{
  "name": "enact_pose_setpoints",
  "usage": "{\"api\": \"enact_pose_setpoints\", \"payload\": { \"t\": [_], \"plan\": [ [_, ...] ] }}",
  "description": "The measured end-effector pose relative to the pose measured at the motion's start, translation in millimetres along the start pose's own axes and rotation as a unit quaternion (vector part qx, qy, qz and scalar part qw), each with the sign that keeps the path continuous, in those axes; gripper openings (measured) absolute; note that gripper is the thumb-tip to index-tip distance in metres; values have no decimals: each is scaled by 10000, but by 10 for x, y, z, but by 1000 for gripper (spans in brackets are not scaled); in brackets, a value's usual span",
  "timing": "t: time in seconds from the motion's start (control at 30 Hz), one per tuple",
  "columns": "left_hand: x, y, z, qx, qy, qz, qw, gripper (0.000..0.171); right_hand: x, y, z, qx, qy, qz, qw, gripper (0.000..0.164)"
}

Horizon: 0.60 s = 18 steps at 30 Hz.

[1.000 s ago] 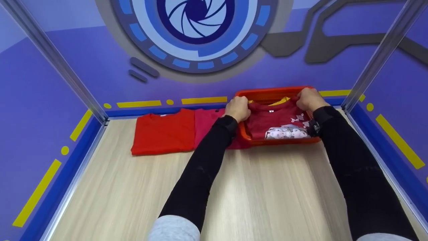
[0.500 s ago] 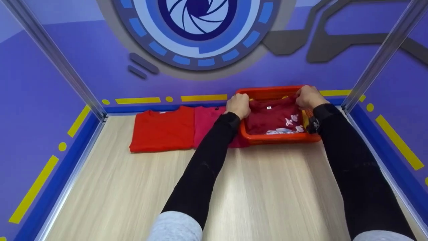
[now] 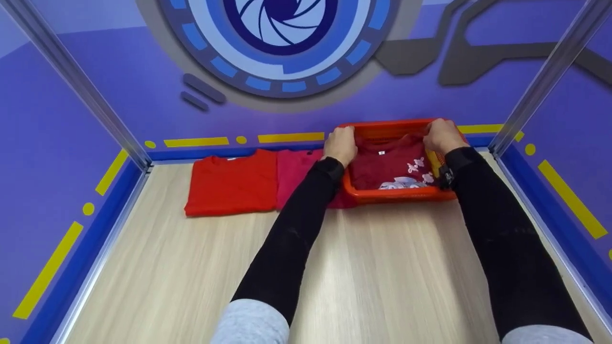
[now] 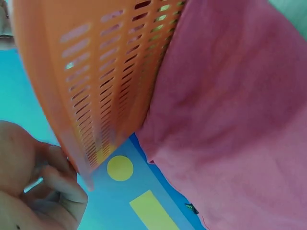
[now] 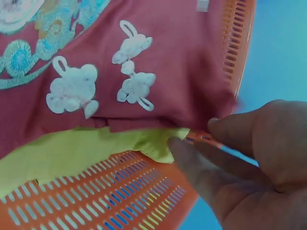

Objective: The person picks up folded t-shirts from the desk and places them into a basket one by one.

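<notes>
A dark red shirt (image 3: 392, 162) with white appliqués lies in an orange-red plastic basket (image 3: 401, 195) at the back right. Yellow cloth (image 5: 72, 153) shows beneath it in the right wrist view. My left hand (image 3: 341, 145) is at the basket's back left corner. Its fingers (image 4: 67, 184) are bent beside the rim, and whether they hold cloth is hidden. My right hand (image 3: 443, 136) is at the back right corner. Its thumb touches the shirt's shoulder, and a finger lies against the yellow cloth, with a gap between them.
A folded bright red shirt (image 3: 232, 184) lies left of the basket on the wooden table (image 3: 201, 277). Between them is a folded pink shirt (image 3: 294, 174), partly under the left forearm. A purple printed wall (image 3: 267, 112) stands close behind the basket.
The dark red shirt has sunk into the basket, and its printed front part has dropped behind the near rim. My left hand has risen slightly; the right hand stays near the same corner.
</notes>
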State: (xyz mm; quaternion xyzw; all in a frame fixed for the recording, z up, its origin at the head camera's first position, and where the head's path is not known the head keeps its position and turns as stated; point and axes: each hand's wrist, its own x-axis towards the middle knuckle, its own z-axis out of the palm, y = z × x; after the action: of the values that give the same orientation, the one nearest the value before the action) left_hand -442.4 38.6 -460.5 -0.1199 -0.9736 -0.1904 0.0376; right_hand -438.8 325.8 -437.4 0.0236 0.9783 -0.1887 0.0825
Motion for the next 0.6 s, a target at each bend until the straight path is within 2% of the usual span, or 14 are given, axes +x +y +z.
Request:
{"api": "enact_pose_setpoints", "payload": {
  "t": [0.13,0.23,0.3,0.37,0.43,0.53,0.6],
  "plan": [
    [-71,5,-47,8,3,240,9997,29,-65,-45,20,-438,-201,-119,9988,34],
    [-173,7,-103,-59,-298,814,9962,30,-117,-125,50,-674,-489,-338,9960,28],
    [-275,26,-119,-155,-630,1337,9889,29,-179,-187,72,-756,-778,-506,9928,27],
    [-389,64,-118,-235,-1001,1854,9773,24,-256,-241,85,-742,-1227,-701,9872,28],
    [-504,117,-106,-289,-1440,2202,9643,20,-348,-295,95,-685,-1727,-782,9795,30],
    [-668,201,-74,-149,-2006,2367,9505,37,-475,-318,117,-713,-2294,-927,9663,32],
    [-765,250,-57,64,-2269,2336,9455,52,-543,-298,145,-906,-2371,-997,9621,34]
  ]
}}
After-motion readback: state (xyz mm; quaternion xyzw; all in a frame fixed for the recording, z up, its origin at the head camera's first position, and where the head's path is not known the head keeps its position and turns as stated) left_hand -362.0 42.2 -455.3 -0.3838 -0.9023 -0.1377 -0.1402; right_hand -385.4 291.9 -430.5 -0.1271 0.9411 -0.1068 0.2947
